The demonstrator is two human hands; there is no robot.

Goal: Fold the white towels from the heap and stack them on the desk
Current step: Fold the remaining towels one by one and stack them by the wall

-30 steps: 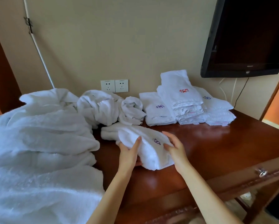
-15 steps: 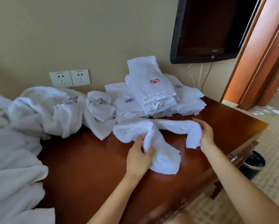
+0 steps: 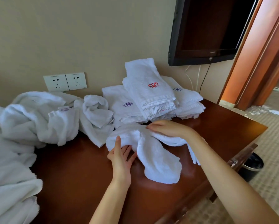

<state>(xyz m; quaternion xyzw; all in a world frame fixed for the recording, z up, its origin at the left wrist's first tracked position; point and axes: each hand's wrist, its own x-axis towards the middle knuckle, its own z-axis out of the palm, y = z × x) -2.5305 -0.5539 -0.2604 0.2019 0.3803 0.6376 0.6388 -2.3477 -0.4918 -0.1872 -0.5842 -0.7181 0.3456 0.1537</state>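
A crumpled white towel (image 3: 158, 159) lies on the brown desk (image 3: 79, 178), just in front of the folded stack (image 3: 151, 96) of white towels with red and purple emblems by the wall. My left hand (image 3: 121, 157) holds the towel's left edge, thumb on top and fingers underneath. My right hand (image 3: 166, 128) lies over the towel's far part with its fingers pointing left and pinches the cloth at the fingertips. The towel's right end hangs under my right forearm. The heap of unfolded towels (image 3: 38, 118) lies to the left.
Large white towels (image 3: 9, 175) cover the desk's left end. Two wall sockets (image 3: 65, 81) sit behind the heap. A dark TV (image 3: 208, 29) hangs above the stack. A bin (image 3: 252, 165) stands on the floor at the desk's right end, near a doorway.
My right hand has swung from the towel's right end leftward over its middle. My left hand has shifted left to the towel's left edge. The view has turned right.
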